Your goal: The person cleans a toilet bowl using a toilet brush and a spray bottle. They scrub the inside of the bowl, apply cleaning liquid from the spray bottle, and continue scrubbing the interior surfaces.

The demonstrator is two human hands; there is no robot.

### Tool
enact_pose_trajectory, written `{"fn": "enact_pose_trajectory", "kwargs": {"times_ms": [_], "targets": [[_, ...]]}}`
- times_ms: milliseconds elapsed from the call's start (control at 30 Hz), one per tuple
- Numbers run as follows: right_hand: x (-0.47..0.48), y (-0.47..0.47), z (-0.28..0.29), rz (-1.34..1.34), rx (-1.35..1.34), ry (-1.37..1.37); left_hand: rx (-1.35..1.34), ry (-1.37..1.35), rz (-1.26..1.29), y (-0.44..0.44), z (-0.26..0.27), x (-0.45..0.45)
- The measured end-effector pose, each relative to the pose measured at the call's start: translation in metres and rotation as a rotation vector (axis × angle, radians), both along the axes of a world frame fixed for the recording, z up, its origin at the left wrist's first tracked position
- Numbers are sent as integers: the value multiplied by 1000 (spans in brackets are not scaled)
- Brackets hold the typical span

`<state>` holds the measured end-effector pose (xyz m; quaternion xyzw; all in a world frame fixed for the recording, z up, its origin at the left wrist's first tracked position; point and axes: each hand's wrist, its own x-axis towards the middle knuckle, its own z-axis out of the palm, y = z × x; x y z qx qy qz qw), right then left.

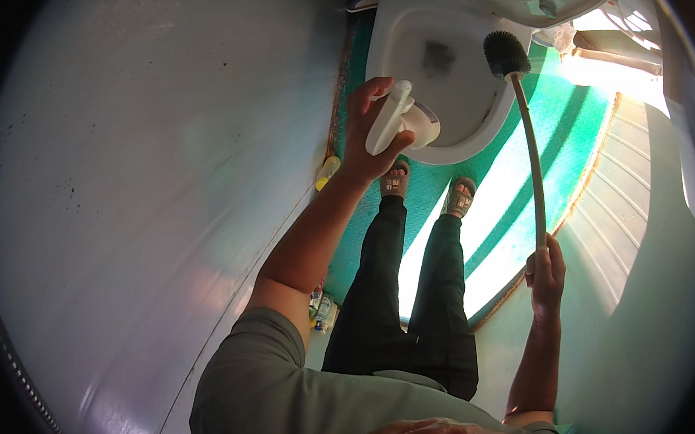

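My left hand [373,132] grips the neck of a white spray bottle [421,126] and tilts it over the front left part of a toilet bowl [467,114]. In my right hand [545,280] is the lower end of the long pale handle of a toilet brush [506,55]. The brush's dark, bristled head is raised above the right side of the bowl. Inside the bowl the bottom looks dark, and a brown stain marks the right inner wall. Whether liquid leaves the bottle cannot be told.
The raised toilet lid [551,8] is behind the bowl. A yellow-capped bottle [328,173] lies by the left wall, with several bottles [324,311] farther back beside my leg. Sunlight crosses the green textured floor [425,216]. A ribbed white panel [608,191] stands at the right.
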<state>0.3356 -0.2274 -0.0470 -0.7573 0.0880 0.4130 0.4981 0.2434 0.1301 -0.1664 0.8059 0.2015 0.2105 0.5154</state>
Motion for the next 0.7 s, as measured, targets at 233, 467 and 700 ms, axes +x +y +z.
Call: {"fn": "enact_pose_trajectory", "kwargs": {"times_ms": [233, 467, 700], "targets": [[1, 7, -10, 70, 10, 27, 69, 128, 450, 12, -19, -85], [0, 10, -36, 185, -36, 58, 236, 495, 515, 6, -163, -134], [-4, 8, -85, 322, -120, 12, 262, 636, 537, 16, -306, -158]]}}
